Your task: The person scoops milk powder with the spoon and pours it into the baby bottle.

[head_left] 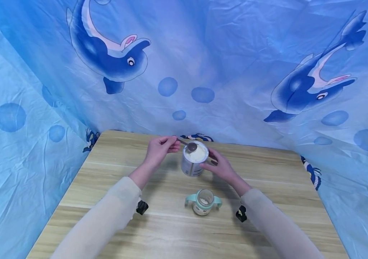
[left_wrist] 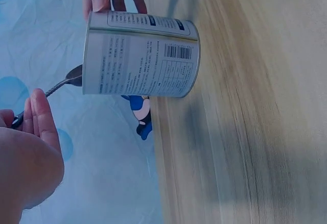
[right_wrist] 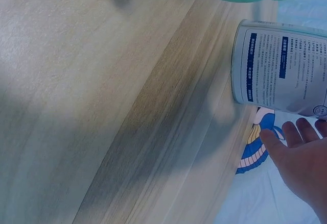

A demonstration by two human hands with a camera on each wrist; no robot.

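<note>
A dark spoon (head_left: 191, 146) is pinched by its handle in my left hand (head_left: 160, 149), its bowl just over the open top of a can (head_left: 192, 169). Pale powder (head_left: 198, 155) fills the can nearly to the rim. My right hand (head_left: 220, 166) holds the can from the right, thumb in front and fingers round the far side. In the left wrist view the spoon (left_wrist: 74, 76) meets the rim, and printed text and a barcode show on the can (left_wrist: 143, 63). Nearer me stands a baby bottle (head_left: 202, 208) with mint-green handles and no lid, something pale inside.
The wooden table (head_left: 164, 233) reaches back to a blue curtain (head_left: 235, 118) printed with dolphins, which also hangs on both sides. The bottle stands between my forearms, in front of the can. Dark wrist devices (head_left: 142, 207) show under both sleeves.
</note>
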